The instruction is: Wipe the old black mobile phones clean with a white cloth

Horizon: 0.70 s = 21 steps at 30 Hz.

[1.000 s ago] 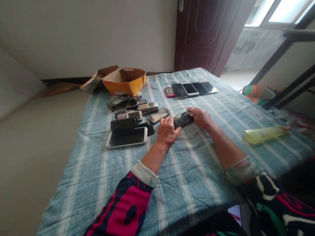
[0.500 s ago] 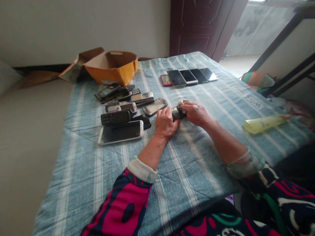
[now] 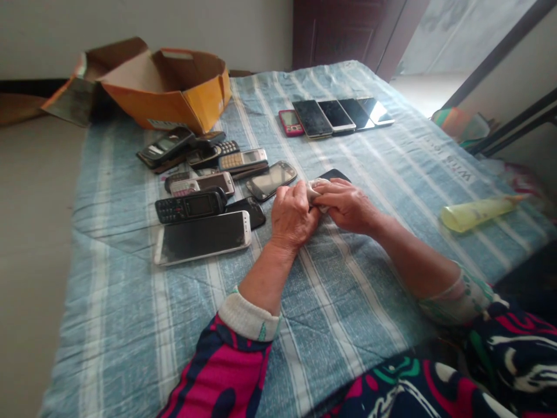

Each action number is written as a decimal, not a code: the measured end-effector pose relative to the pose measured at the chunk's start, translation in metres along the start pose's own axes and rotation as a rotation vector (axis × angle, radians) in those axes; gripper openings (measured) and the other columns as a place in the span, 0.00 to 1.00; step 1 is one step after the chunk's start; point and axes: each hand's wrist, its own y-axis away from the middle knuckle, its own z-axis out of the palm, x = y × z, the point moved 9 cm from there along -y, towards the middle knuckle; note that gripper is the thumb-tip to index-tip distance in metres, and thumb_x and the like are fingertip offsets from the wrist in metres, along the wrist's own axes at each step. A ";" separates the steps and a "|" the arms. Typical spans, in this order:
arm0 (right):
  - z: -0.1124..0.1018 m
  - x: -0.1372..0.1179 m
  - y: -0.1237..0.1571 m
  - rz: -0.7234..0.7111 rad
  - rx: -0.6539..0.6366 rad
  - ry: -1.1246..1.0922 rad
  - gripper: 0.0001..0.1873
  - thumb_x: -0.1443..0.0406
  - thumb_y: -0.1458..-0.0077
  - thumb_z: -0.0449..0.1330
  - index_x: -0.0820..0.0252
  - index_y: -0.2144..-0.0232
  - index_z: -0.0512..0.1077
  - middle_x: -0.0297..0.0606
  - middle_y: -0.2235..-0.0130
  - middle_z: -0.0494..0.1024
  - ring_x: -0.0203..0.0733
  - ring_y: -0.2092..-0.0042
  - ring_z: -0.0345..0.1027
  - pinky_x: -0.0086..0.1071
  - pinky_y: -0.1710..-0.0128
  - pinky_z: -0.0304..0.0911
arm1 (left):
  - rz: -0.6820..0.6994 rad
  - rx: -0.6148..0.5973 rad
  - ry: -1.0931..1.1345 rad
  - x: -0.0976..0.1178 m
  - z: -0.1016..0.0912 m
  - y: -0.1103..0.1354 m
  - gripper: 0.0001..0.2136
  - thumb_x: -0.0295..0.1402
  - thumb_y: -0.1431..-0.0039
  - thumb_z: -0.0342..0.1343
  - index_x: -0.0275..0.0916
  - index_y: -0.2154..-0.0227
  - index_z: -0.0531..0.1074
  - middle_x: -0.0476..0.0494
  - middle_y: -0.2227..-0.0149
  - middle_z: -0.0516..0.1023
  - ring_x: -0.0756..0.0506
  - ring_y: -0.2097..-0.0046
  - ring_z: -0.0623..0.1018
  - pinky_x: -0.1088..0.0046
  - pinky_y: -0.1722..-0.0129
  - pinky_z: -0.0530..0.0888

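My left hand (image 3: 292, 217) is curled around the near end of a black phone (image 3: 334, 174) that lies on the blue striped cloth (image 3: 339, 302). My right hand (image 3: 348, 204) pinches a small white wipe (image 3: 314, 187) and presses it onto that phone. Most of the phone is hidden under my two hands; only its far corner shows. A cluster of several old phones (image 3: 204, 191) lies just left of my left hand, with a large white smartphone (image 3: 202, 237) nearest.
A row of several smartphones (image 3: 337, 115) lies at the far side of the cloth. An open orange cardboard box (image 3: 169, 90) stands at the back left. A yellow-green bottle (image 3: 476, 211) lies on its side at the right. A dark door stands behind the table.
My right hand has slid the wipe from the phone's far end toward my left hand. The phone is now mostly covered. The camera has tilted down and closer.
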 end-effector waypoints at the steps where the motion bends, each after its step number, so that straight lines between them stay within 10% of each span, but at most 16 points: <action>1: -0.002 0.000 0.001 0.001 0.008 -0.009 0.16 0.75 0.49 0.49 0.58 0.69 0.75 0.37 0.62 0.77 0.40 0.55 0.68 0.38 0.52 0.60 | 0.001 -0.008 -0.004 0.000 0.000 0.000 0.11 0.35 0.45 0.58 0.38 0.60 0.67 0.41 0.63 0.76 0.39 0.58 0.72 0.63 0.57 0.71; 11: -0.032 0.012 0.014 -0.026 0.150 0.011 0.16 0.76 0.54 0.50 0.57 0.76 0.74 0.34 0.61 0.78 0.40 0.55 0.71 0.40 0.50 0.61 | 0.098 -0.075 -0.060 0.004 0.002 -0.005 0.14 0.43 0.38 0.54 0.34 0.63 0.69 0.38 0.64 0.77 0.39 0.60 0.74 0.63 0.57 0.69; 21: -0.017 0.012 0.010 0.044 0.139 0.142 0.17 0.76 0.52 0.50 0.55 0.71 0.75 0.34 0.51 0.76 0.42 0.43 0.63 0.45 0.40 0.52 | 0.119 -0.077 -0.025 0.001 0.002 -0.009 0.17 0.44 0.33 0.43 0.37 0.66 0.71 0.41 0.67 0.77 0.42 0.62 0.75 0.65 0.57 0.68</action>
